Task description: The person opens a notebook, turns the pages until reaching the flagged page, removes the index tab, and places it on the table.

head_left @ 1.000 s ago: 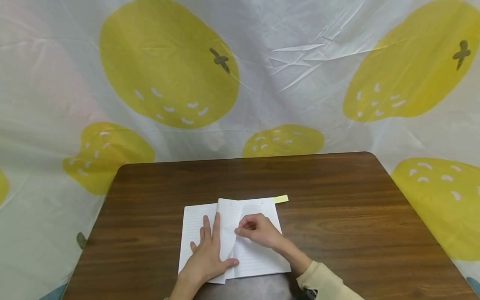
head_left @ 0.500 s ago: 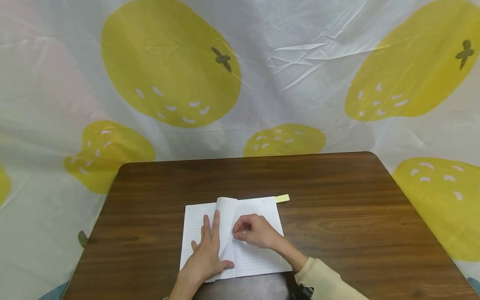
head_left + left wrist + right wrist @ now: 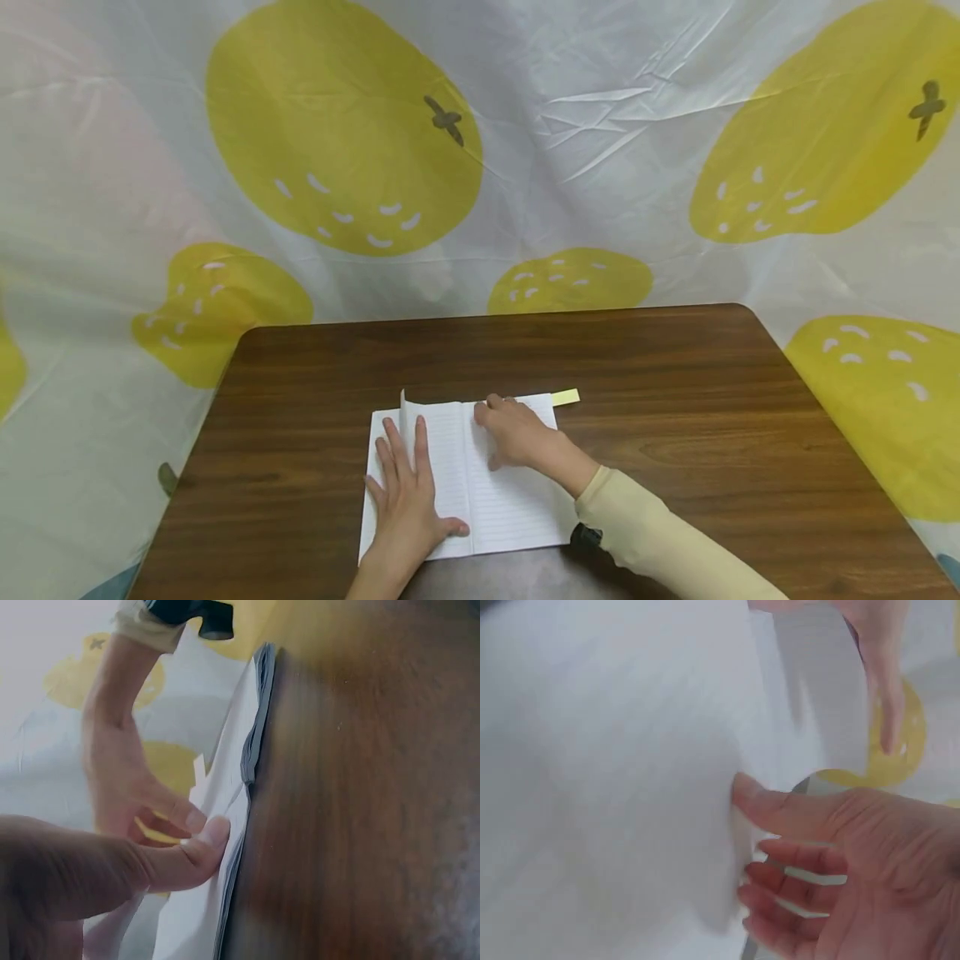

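Observation:
An open lined notebook (image 3: 513, 508) lies on a brown wooden table (image 3: 697, 417) near its front edge. My left hand (image 3: 405, 500) lies flat on the left page, fingers straight, thumb by the centre fold. The thumb (image 3: 196, 851) presses on the page edge of the notebook (image 3: 251, 742). My right hand (image 3: 517, 437) rests on the upper right page with its fingers spread. In the right wrist view my right hand (image 3: 840, 862) touches a blurred white page (image 3: 615, 772) with its thumb. One leaf's top corner (image 3: 405, 402) stands up just beyond my left fingertips.
A small yellow sticky tab (image 3: 565, 397) pokes out at the notebook's top right corner. A white sheet with big yellow fruit prints (image 3: 600, 167) hangs behind the table and around its sides. The table's right edge (image 3: 825, 433) slants towards me.
The leaf my right hand pinched has gone over to the left side. The right hand let go and moved up the right page. The left hand shifted slightly left onto the turned leaf.

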The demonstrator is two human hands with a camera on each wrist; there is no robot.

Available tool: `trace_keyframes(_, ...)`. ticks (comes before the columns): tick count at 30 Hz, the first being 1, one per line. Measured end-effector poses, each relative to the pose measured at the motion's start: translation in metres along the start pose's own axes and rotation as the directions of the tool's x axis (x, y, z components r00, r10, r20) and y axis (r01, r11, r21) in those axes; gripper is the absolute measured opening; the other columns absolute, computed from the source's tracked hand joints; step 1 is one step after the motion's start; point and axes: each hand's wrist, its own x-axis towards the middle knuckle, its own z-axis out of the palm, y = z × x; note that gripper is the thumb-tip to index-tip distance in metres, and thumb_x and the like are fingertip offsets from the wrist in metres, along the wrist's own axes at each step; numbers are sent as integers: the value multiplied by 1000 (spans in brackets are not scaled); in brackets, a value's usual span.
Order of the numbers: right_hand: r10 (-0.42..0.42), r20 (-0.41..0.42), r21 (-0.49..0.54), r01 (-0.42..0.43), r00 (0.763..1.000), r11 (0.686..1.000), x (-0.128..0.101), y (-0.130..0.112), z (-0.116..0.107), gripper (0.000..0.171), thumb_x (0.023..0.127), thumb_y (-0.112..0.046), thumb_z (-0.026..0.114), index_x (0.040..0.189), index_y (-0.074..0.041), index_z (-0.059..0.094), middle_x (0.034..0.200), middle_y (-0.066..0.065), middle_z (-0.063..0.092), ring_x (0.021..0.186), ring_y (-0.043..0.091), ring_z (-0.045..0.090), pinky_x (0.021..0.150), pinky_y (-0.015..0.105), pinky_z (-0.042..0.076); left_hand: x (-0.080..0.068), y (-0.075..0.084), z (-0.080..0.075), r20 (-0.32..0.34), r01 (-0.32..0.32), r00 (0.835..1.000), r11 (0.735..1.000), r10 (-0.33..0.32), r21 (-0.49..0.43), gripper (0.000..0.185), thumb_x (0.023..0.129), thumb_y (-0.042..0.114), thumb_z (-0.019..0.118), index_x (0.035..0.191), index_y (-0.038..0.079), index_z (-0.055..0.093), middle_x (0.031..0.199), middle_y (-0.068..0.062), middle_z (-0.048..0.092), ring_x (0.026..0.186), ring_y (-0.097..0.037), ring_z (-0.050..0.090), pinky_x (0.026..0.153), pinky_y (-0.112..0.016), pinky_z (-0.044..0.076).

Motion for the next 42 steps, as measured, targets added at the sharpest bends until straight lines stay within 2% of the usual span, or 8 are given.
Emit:
trace_keyframes(4,8,31,-139,-3,999,990,8,-6,-4,87,58,-26,100,131,-4,57,120,13,60,109,36,60,99,50,51,0,0,1,-90,-49,994,991,60,125,159,38,47,102,162,7,11,165,-34,-9,151,-58,5,107,-85,8)
trace_keyframes(8,31,91,-181,-14,995,983,16,-8,-8,96,57,-31,101,136,-5,54,131,12,57,117,35,57,104,50,48,0,-1,0,-82,-71,993,985,85,155,156,39,51,100,162,6,15,165,-33,-10,153,-55,3,110,-82,2)
trace_keyframes(15,112,206,-217,-67,972,974,28,-11,-9,108,62,-35,99,150,-7,43,157,13,43,141,37,47,116,50,39,2,-2,-3,38,-71,997,988,66,135,137,47,50,97,159,8,31,166,-32,-4,153,-54,10,112,-79,10)
trace_keyframes(21,173,248,-260,-107,953,960,26,-16,-9,114,65,-37,97,156,-9,35,163,12,36,148,32,40,122,51,31,-1,1,-10,185,-43,982,998,33,48,111,59,46,92,153,9,45,165,-33,13,149,-54,23,109,-79,24)
trace_keyframes(25,192,223,-289,-123,956,949,20,-20,-11,112,67,-38,95,157,-8,35,163,10,38,149,30,40,123,52,28,-1,-1,-12,225,-25,974,1000,23,5,107,62,46,90,153,11,44,162,-35,23,147,-56,26,106,-80,27)
trace_keyframes(30,168,151,-288,-120,974,950,10,-25,-10,108,68,-37,95,154,-4,39,159,13,43,145,32,44,121,54,30,-2,-3,-12,228,-26,973,1000,26,-2,108,61,45,90,153,11,45,160,-36,24,146,-57,27,104,-81,28)
trace_keyframes(35,142,86,-229,-119,986,966,-3,-23,-10,100,73,-34,92,152,0,41,156,17,47,143,35,47,120,56,31,-2,-4,-12,233,-14,972,1000,16,-9,109,61,46,89,154,11,43,162,-34,23,148,-56,25,106,-80,27)
trace_keyframes(42,128,53,-174,-117,990,978,-17,-14,-7,94,79,-40,86,150,4,42,156,21,45,145,37,44,120,54,32,-3,-4,-12,236,-5,972,1000,11,-25,110,61,45,90,154,10,43,161,-35,22,148,-57,23,106,-80,25)
